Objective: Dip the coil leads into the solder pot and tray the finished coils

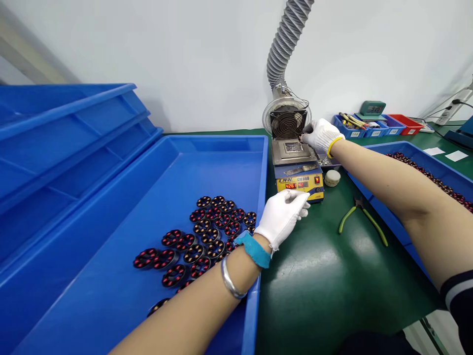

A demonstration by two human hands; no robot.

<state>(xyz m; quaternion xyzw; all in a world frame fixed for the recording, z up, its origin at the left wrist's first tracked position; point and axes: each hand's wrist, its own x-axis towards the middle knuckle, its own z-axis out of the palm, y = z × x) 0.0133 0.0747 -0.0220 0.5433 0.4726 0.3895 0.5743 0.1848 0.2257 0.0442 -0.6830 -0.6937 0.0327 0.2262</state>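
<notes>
In a white glove, my right hand (322, 135) is closed in a pinch at the right of the solder pot (286, 159). Its fingertips are around a small dark part (302, 138), mostly hidden by the glove. My left hand (283, 217), also gloved, hovers in front of the pot's yellow display panel, over the right rim of a big blue tray (263, 167). Thumb and fingers are pressed together there; whatever they may hold cannot be seen. Many black rings with red and copper-coloured coils (210, 235) lie in that tray, partly behind my left forearm.
A fan (288, 123) and grey duct hose (290, 37) rise behind the pot. Green-handled cutters (362, 217) and a round pale tin (332, 178) lie on the green table (314, 296). Another blue tray (391, 148) holds parts. Stacked blue trays (66, 143) stand left; small bins (349, 130) line the wall.
</notes>
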